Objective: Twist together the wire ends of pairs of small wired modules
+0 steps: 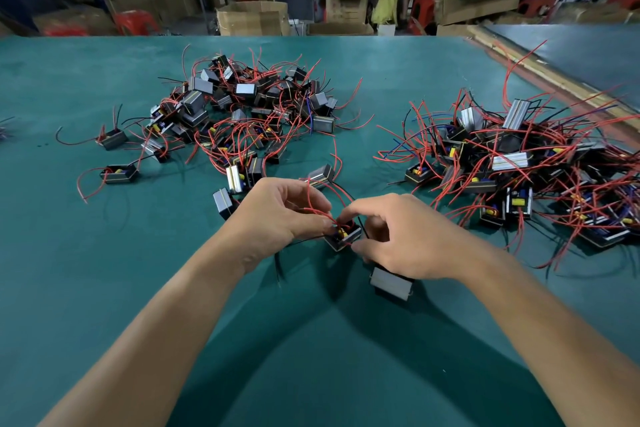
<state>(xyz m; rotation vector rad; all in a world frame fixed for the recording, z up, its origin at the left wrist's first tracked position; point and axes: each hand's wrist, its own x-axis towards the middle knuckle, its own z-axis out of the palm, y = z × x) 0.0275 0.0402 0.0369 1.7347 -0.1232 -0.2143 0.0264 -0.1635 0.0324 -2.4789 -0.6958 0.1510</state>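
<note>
A small wired module [343, 236] is sitting mid-table [69, 253], the left hand [280, 215] and right hand [405, 236] pinching its red wires [322, 215] in curled fingertips. Module heaps are lying at eleven o'clock [242, 107] and two o'clock [519, 163].

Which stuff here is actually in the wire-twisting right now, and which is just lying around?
In use: left hand pinching red wires; right hand gripping the module between the hands; second module under the right hand.
Lying about: left pile of modules; right pile; loose modules far left; cardboard boxes beyond the table.
</note>
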